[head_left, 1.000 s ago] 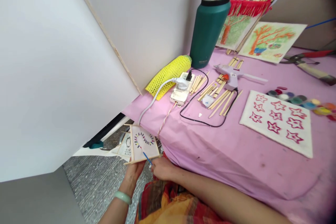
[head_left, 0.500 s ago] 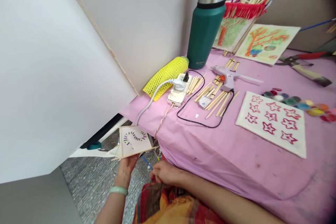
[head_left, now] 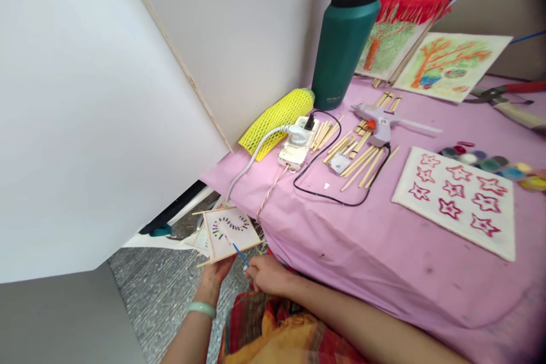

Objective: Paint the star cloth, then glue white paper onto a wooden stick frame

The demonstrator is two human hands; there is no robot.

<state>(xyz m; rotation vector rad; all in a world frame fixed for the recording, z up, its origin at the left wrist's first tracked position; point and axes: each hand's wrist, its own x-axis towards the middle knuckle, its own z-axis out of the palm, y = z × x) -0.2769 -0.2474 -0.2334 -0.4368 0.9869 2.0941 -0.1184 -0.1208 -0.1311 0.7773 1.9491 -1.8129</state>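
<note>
My left hand point(head_left: 218, 273), a pale green bangle on its wrist, is closed under the lower edge of a stick-framed box with white panels point(head_left: 239, 239). A curving row of small dark and coloured dashes runs across the upturned panel. The fingers behind it are hidden. Between the fingers of my right hand point(head_left: 268, 274) is a thin blue paintbrush point(head_left: 240, 255). Its tip lies over the lower part of the panel; I cannot tell whether it touches. Both hands are low beside the table's near left corner.
On the pink-covered table point(head_left: 367, 239) lie a power strip point(head_left: 294, 151), a glue gun point(head_left: 379, 125), loose sticks point(head_left: 362, 165), paint pots point(head_left: 495, 164) and a star-printed panel point(head_left: 454, 199). Behind stand a green bottle point(head_left: 347, 51) and painted panels. A white board point(head_left: 85, 96) fills the left.
The paintbrush has come up and left over the panel. The box has tilted, showing more of its side. The view has shifted slightly, moving the table items right.
</note>
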